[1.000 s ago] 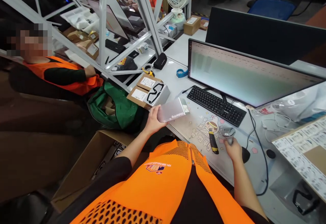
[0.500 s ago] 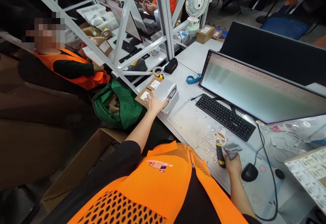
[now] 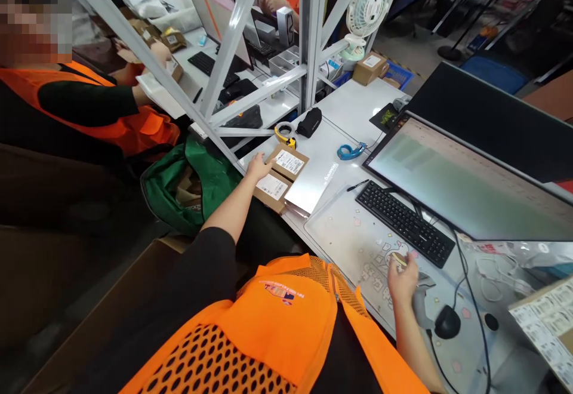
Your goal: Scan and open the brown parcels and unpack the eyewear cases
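My left hand reaches to the left end of two flat cardboard boxes, fingers apart, touching or just beside them. The farther cardboard box and the nearer cardboard box both carry white labels. Right of them lies a shiny silver box with lettering along one edge. My right hand is closed over the printed desk mat, around what appears to be the yellow and black utility knife, mostly hidden by the fingers. Beside that wrist rests a grey handheld scanner.
A keyboard, monitor and mouse stand to the right. Yellow tape dispenser, black pouch and blue tape ring lie beyond the boxes. A metal frame separates a co-worker's bench. A green bag sits left.
My left hand has left the silver box and moved left to the cardboard boxes. My right hand has let go of the scanner and closed around the knife. The view has shifted.
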`<state>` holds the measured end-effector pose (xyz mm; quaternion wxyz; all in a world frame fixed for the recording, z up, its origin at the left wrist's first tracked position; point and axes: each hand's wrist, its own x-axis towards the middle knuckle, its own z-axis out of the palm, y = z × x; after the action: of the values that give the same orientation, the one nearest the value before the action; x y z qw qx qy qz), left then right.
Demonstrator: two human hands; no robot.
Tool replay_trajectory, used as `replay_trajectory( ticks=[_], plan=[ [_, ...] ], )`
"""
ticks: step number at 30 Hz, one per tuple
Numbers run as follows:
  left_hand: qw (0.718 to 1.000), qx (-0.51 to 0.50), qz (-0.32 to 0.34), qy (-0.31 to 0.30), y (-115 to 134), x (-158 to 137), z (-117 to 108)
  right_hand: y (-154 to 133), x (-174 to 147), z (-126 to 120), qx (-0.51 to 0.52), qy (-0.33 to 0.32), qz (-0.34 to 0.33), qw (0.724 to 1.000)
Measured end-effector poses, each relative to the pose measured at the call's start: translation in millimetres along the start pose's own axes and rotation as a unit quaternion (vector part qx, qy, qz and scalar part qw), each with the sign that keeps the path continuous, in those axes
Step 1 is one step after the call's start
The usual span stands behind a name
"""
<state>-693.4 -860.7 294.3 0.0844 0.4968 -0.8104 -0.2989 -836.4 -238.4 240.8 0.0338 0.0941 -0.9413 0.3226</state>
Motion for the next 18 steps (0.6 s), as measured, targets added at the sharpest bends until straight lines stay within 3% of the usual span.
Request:
replay_trajectory(
  ticks=[3, 6, 10, 13, 15, 18],
  plan=[
    [0.997, 0.019, -0.019, -0.067, 1, 37, 20, -83, -5, 23, 0.077, -0.066, -0.022, 0.995],
    [0.991, 0.022, -0.043, -0.124, -13, 53, 35, -141, -24, 32, 0.121, -0.120, -0.043, 0.984],
    [0.990, 0.035, -0.044, -0.133, -37, 46, 42, -172, -50, 22, 0.140, -0.142, -0.024, 0.980],
    [0.990, 0.042, -0.044, -0.126, -40, 36, 40, -194, -59, 6, 0.144, -0.166, -0.018, 0.975],
    [0.991, 0.032, -0.046, -0.121, -37, 34, 38, -224, -52, -5, 0.150, -0.205, -0.065, 0.965],
    [0.994, -0.037, -0.042, -0.099, -47, 31, 32, -295, -15, -16, 0.164, -0.243, -0.205, 0.934]
  ],
)
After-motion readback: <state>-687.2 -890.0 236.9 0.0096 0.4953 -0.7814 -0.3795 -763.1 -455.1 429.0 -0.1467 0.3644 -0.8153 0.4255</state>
